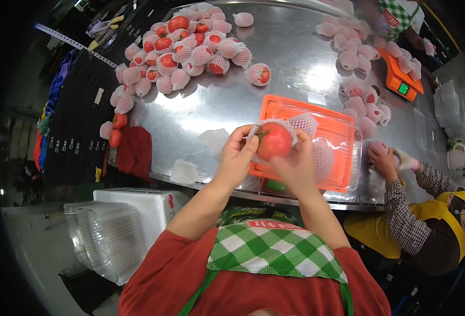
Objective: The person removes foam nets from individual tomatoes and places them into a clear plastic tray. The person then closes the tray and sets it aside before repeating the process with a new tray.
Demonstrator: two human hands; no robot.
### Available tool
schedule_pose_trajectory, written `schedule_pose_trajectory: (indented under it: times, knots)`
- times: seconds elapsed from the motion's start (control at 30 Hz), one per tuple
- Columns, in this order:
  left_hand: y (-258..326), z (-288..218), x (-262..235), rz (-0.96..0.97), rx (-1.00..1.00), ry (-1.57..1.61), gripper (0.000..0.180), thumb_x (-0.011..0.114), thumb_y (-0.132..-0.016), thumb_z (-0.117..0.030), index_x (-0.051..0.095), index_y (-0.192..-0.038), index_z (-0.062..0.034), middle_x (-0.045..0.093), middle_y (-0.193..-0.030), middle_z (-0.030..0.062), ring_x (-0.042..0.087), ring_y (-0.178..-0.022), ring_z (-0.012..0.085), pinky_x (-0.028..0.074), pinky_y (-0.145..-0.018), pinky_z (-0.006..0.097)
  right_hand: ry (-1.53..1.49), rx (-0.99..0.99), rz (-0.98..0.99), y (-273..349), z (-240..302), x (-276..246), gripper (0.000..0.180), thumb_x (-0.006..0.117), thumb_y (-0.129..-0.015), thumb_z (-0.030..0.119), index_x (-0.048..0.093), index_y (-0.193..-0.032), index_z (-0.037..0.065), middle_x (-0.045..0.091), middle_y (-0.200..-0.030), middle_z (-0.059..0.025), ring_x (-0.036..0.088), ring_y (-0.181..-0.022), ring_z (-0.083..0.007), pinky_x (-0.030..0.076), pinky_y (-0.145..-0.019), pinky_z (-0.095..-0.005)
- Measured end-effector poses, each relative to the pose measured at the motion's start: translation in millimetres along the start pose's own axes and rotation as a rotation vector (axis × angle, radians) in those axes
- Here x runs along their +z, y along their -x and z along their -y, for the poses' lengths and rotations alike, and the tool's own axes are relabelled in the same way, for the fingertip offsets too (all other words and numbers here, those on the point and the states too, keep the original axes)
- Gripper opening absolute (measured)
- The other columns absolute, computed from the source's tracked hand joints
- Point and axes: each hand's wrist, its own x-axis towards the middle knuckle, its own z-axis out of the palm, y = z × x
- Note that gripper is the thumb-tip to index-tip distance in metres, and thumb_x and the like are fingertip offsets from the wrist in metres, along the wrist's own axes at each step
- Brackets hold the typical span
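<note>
Both hands are up over the near edge of the steel bench (274,84), working one red tomato (273,140) between them. The left hand (236,156) grips it from the left side, fingers curled on the white foam net sleeve (290,125) that's partway round the fruit, and the right hand (294,164) cups it from below and the right. So both are grasping the same tomato and its net, held just above the near-left corner of the orange tray (274,105).

That tray has a clear plastic clamshell box (338,131) sitting in it. Inside the box I can make out two netted tomatoes: one at the top near the hands (303,122) and one lower right (323,159).

On the bench to the left lie two loose empty nets (214,139), and further back a big pile of netted tomatoes (190,47). Another heap (361,102) sits right of the tray, next to an orange scale (399,79).

A stack of empty clear clamshells (108,237) stands down at the lower left. A co-worker's hand (382,158) at the right holds another netted tomato.
</note>
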Motion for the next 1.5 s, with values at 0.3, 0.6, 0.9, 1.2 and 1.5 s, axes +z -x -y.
schedule_pose_trajectory:
  times: [0.3,0.6,0.9,1.2,1.5]
  knots:
    - [2,-16,2,0.089,0.012,0.031,0.015,0.057,-0.099,-0.016,0.061,-0.102,-0.0015,0.061,-0.085,-0.0026,0.051,-0.073,0.0027,0.044,-0.066,0.02,-0.734,0.195,0.154,-7,-2,-23,0.067,0.063,-0.087,0.031,0.031,-0.143,0.013,0.046,-0.139,-0.0099,0.049,-0.128,-0.026,0.047,-0.1,-0.0459]
    - [3,-19,7,0.119,-0.001,0.037,0.013,0.058,-0.098,-0.017,0.059,-0.096,-0.0036,0.058,-0.08,-0.004,0.049,-0.07,0.002,0.041,-0.063,0.019,-0.804,0.223,0.194,-3,2,-27,0.067,0.06,-0.087,0.036,0.033,-0.144,0.011,0.045,-0.142,-0.0101,0.048,-0.129,-0.0255,0.044,-0.104,-0.0451]
    - [1,-19,7,0.201,0.209,-0.193,0.018,0.063,-0.093,-0.013,0.057,-0.078,-0.0049,0.056,-0.083,-0.0008,0.046,-0.072,0.0071,0.039,-0.065,0.023,-0.661,0.145,0.118,-1,-1,-25,0.068,0.065,-0.086,0.028,0.034,-0.141,0.005,0.049,-0.134,-0.012,0.052,-0.123,-0.0262,0.047,-0.1,-0.0427]
    - [9,-46,33,0.223,0.885,-0.863,0.019,0.075,-0.07,-0.008,0.059,-0.079,-0.0059,0.06,-0.089,0.0084,0.059,-0.073,0.0258,0.048,-0.061,0.034,0.104,-0.216,0.067,12,18,-20,0.083,0.077,-0.075,0.015,0.03,-0.142,0.0,0.049,-0.13,-0.0152,0.052,-0.122,-0.0256,0.043,-0.103,-0.0393]
    - [5,-22,19,-0.066,0.968,-1.003,0.03,0.071,-0.064,0.002,0.056,-0.09,-0.0058,0.059,-0.096,0.0111,0.06,-0.078,0.0284,0.048,-0.062,0.037,0.554,-0.421,-0.097,20,12,-23,0.08,0.081,-0.06,0.01,0.046,-0.131,-0.001,0.055,-0.121,-0.0191,0.056,-0.112,-0.0332,0.046,-0.096,-0.0419]
